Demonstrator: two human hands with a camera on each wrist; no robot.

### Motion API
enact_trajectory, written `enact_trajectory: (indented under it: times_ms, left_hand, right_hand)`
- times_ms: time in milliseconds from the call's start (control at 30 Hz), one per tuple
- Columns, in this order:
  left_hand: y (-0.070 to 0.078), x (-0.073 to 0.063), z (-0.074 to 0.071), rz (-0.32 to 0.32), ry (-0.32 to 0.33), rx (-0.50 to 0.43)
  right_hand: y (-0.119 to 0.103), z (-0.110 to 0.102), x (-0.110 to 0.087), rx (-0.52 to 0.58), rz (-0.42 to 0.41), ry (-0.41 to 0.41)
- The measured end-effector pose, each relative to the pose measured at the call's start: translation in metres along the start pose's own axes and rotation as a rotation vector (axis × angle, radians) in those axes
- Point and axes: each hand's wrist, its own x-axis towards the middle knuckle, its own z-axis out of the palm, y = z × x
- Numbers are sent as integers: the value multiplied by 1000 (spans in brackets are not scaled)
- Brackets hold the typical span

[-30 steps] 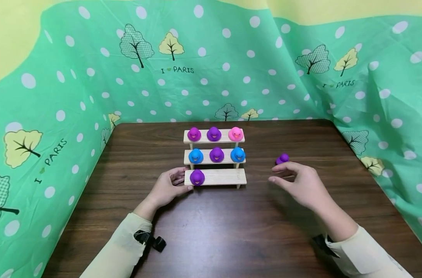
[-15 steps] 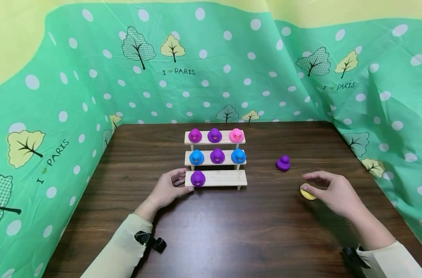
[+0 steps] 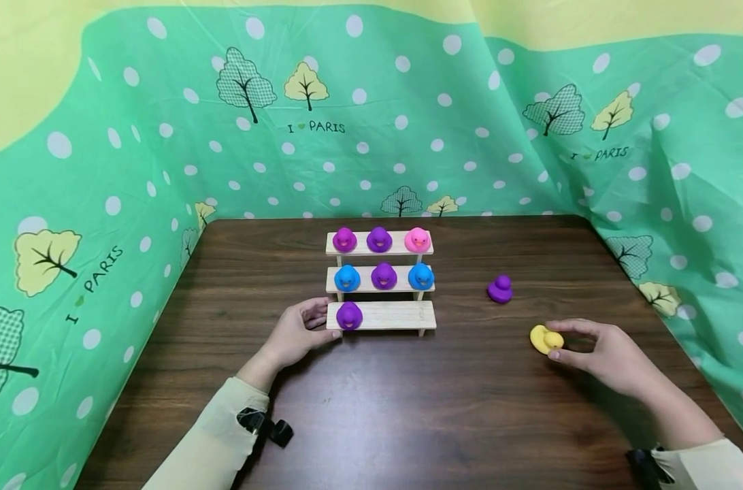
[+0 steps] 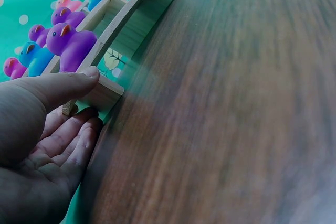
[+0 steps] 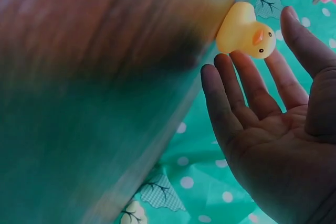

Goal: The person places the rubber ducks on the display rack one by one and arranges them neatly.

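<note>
A yellow rubber duck (image 3: 539,339) lies on the table at the right. My right hand (image 3: 610,357) is at its head side, thumb and fingers spread around the head; in the right wrist view, a gap separates the thumb from the duck (image 5: 239,30). My left hand (image 3: 294,333) holds the left end of the bottom tier of a three-tier wooden rack (image 3: 396,316), thumb in front and fingers behind and below. One purple duck (image 3: 350,316) sits at the left of that tier (image 4: 102,51). The left wrist view shows the thumb against the board's end.
The middle tier bears two blue ducks (image 3: 347,278) and a purple one (image 3: 384,276). On the top tier sit a magenta duck (image 3: 345,239), a purple duck and a pink duck (image 3: 417,239). Another purple duck (image 3: 500,290) stands on the table (image 3: 371,422) right of the rack.
My right hand has moved right and toward me, away from the loose purple duck to the yellow duck, whose head now shows between thumb and fingers. The left hand has stayed on the rack.
</note>
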Motion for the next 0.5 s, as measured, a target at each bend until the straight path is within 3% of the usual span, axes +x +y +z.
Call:
enact_trajectory:
  times_ms: [133,500]
  left_hand:
    - [1,0,1,4,-3,-8]
    - [-1,-1,0,0,4,1]
  right_hand:
    - [5,-1,-1,20,6,-27]
    - [9,2,-1,-37,-40,46]
